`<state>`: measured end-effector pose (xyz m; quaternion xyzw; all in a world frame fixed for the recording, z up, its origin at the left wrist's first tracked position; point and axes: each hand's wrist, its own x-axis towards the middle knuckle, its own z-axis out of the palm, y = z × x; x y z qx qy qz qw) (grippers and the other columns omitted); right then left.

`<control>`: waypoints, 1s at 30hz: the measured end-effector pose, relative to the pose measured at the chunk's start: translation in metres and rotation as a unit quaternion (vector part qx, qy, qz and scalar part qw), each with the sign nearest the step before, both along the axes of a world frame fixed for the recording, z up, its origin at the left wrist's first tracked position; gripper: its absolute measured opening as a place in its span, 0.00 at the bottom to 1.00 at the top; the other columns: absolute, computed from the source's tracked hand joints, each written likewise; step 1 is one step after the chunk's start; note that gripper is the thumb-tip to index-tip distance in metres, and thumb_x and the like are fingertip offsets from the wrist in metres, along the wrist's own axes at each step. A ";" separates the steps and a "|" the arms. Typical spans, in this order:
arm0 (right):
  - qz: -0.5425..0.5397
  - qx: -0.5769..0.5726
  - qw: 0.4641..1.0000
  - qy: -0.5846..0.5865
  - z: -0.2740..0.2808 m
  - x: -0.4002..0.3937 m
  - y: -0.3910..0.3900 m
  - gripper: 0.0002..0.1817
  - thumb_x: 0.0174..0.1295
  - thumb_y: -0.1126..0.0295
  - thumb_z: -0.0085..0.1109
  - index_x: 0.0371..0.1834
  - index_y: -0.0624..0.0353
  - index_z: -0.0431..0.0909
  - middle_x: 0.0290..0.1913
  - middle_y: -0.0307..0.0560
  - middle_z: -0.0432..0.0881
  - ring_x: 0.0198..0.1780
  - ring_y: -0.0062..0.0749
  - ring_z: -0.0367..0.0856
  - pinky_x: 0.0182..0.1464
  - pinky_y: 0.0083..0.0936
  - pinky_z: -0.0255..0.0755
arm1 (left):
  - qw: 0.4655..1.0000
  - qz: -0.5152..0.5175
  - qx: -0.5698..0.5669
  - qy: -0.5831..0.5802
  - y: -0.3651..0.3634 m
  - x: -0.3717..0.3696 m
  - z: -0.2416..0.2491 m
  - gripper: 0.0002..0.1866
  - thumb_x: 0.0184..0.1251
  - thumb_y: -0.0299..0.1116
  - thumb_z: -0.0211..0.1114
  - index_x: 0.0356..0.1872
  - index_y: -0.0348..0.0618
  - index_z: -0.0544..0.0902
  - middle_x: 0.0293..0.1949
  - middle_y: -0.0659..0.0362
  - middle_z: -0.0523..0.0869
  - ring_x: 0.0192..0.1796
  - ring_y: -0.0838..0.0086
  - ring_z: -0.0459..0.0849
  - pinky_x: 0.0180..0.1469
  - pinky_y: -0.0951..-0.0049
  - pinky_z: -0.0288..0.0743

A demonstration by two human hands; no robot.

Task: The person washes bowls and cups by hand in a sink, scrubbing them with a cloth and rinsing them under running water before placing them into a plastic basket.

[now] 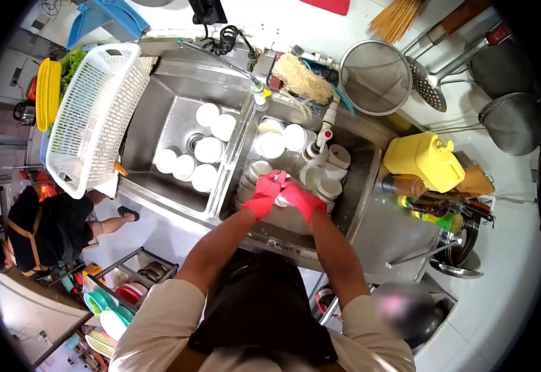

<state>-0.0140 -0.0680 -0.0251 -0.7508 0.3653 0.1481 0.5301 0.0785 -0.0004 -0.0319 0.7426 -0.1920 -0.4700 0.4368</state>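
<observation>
Both my hands wear pink rubber gloves over the right basin of a steel double sink (357,180). My left hand (267,194) and my right hand (300,199) are pressed together around a small white dish (282,199), which is mostly hidden by the gloves. Several white cups and bowls (317,173) crowd the right basin around my hands. The left basin holds several white bowls (197,158) turned upside down. The tap spout (258,93) hangs over the divider between the basins.
A white plastic basket (94,115) leans on the sink's left edge. A yellow jug (422,161) and bottles (431,211) stand on the right counter. Strainers and ladles (376,77) hang on the wall behind. Another person (47,229) crouches at the left, beside a rack of coloured plates (118,297).
</observation>
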 end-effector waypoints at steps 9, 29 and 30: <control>-0.174 -0.035 0.983 -0.036 -0.012 0.002 0.008 0.19 0.58 0.55 0.44 0.32 0.58 0.78 0.32 0.53 0.80 0.35 0.38 0.78 0.40 0.31 0.69 | 0.990 0.027 -0.036 0.133 0.001 0.004 0.028 0.16 0.64 0.42 0.52 0.38 0.38 0.78 0.29 0.62 0.79 0.32 0.82 0.70 0.35 0.81 0.67; -0.200 -0.340 0.918 -0.037 0.035 -0.013 -0.015 0.11 0.45 0.67 0.53 0.31 0.60 0.73 0.31 0.54 0.78 0.34 0.46 0.77 0.34 0.36 0.71 | 0.964 -0.001 -0.053 0.259 0.009 0.026 -0.035 0.16 0.58 0.33 0.58 0.48 0.45 0.76 0.36 0.57 0.81 0.34 0.76 0.78 0.29 0.76 0.71; -0.201 -0.342 0.917 -0.038 0.043 -0.007 -0.018 0.11 0.45 0.67 0.53 0.31 0.60 0.73 0.31 0.54 0.78 0.34 0.46 0.77 0.34 0.36 0.71 | 0.965 -0.003 -0.055 0.258 0.008 0.026 -0.050 0.16 0.58 0.33 0.58 0.48 0.45 0.76 0.36 0.57 0.81 0.34 0.76 0.78 0.29 0.76 0.71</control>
